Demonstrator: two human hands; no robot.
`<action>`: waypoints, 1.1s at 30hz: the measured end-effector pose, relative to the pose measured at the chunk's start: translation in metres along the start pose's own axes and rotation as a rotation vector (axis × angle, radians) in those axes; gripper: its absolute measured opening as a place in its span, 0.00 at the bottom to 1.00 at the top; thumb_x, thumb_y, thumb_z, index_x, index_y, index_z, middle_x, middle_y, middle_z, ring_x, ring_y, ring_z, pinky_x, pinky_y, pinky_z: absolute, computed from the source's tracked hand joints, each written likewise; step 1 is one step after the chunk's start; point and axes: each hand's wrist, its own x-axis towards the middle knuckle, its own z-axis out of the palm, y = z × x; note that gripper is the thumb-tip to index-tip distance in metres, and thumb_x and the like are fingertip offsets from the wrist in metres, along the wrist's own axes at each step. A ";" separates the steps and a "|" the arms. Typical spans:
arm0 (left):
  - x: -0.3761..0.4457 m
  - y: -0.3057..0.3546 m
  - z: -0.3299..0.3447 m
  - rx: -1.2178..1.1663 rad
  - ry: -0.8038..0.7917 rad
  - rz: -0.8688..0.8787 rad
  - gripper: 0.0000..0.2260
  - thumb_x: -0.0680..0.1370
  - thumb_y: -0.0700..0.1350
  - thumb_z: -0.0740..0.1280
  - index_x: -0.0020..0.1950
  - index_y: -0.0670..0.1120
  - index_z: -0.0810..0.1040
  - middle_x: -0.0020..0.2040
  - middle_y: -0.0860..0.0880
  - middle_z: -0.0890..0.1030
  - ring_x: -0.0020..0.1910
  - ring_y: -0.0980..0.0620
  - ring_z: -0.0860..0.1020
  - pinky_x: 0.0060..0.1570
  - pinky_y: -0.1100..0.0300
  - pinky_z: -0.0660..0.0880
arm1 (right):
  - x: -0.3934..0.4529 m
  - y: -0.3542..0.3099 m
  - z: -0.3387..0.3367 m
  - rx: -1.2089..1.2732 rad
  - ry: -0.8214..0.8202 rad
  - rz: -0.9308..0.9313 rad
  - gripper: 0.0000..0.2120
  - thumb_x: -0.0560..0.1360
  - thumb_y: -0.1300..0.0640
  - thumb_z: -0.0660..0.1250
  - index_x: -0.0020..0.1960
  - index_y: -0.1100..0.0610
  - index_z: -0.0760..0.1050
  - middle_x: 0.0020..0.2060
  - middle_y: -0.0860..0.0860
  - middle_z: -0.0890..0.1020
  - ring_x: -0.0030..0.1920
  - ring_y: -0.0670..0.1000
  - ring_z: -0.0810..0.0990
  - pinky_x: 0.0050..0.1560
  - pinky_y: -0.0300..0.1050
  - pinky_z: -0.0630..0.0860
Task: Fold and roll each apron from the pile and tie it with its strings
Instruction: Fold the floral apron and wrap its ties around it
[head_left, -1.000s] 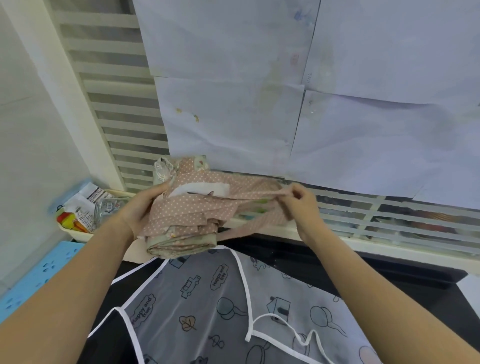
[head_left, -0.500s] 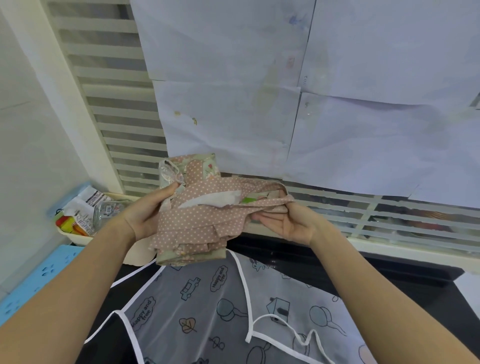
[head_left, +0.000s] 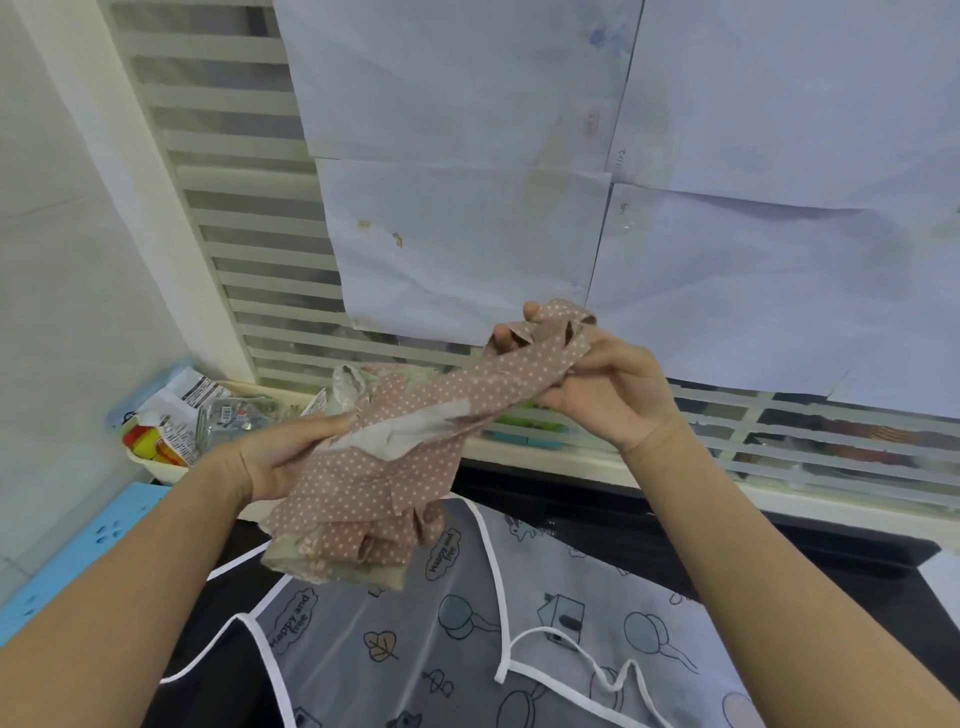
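The grey apron (head_left: 415, 649) runs off the bottom edge, so only its upper part with white trim and a loose white string (head_left: 571, 649) shows. The tray (head_left: 156, 465) at the left is partly behind the left forearm, and its packets are too jumbled to name. What lies behind the slats at the right is blurred.

The surface (head_left: 675, 535) is black and glossy, with the grey apron spread flat on it. A blue mat (head_left: 78, 561) lies at its left edge. Behind it runs a cream ledge and a slatted grille (head_left: 244, 208), over which stained paper sheets (head_left: 467, 156) hang.

The pink apron (head_left: 363, 499), dotted white, is held in the air above the grey one, folded into a loose bundle. The left hand (head_left: 280, 457) grips the bundle from the side, fingers stretched along the cloth and thumb under it. The right hand (head_left: 597, 384) is raised higher, its fingers curled round the pink strap (head_left: 519, 374), which loops over the fingertips and stretches taut down to the bundle.
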 end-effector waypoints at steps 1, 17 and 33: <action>-0.001 0.000 -0.003 -0.007 0.011 0.011 0.34 0.32 0.49 0.83 0.37 0.43 0.86 0.39 0.41 0.84 0.33 0.46 0.83 0.27 0.57 0.79 | -0.001 -0.001 -0.003 0.015 -0.046 0.012 0.19 0.68 0.68 0.64 0.59 0.68 0.73 0.58 0.67 0.75 0.62 0.63 0.73 0.66 0.61 0.66; 0.013 0.011 0.059 0.304 -0.046 0.039 0.06 0.74 0.32 0.65 0.38 0.39 0.76 0.30 0.42 0.80 0.31 0.46 0.79 0.31 0.61 0.79 | 0.046 0.009 0.068 -0.958 -0.698 1.083 0.15 0.77 0.72 0.57 0.56 0.55 0.70 0.27 0.48 0.71 0.21 0.41 0.59 0.19 0.32 0.56; 0.024 0.034 0.034 -0.016 0.279 0.335 0.19 0.74 0.53 0.68 0.59 0.43 0.76 0.40 0.48 0.84 0.34 0.53 0.83 0.29 0.62 0.78 | 0.006 -0.044 -0.031 -0.595 0.279 0.351 0.13 0.74 0.71 0.62 0.58 0.64 0.71 0.39 0.54 0.83 0.35 0.50 0.82 0.35 0.37 0.80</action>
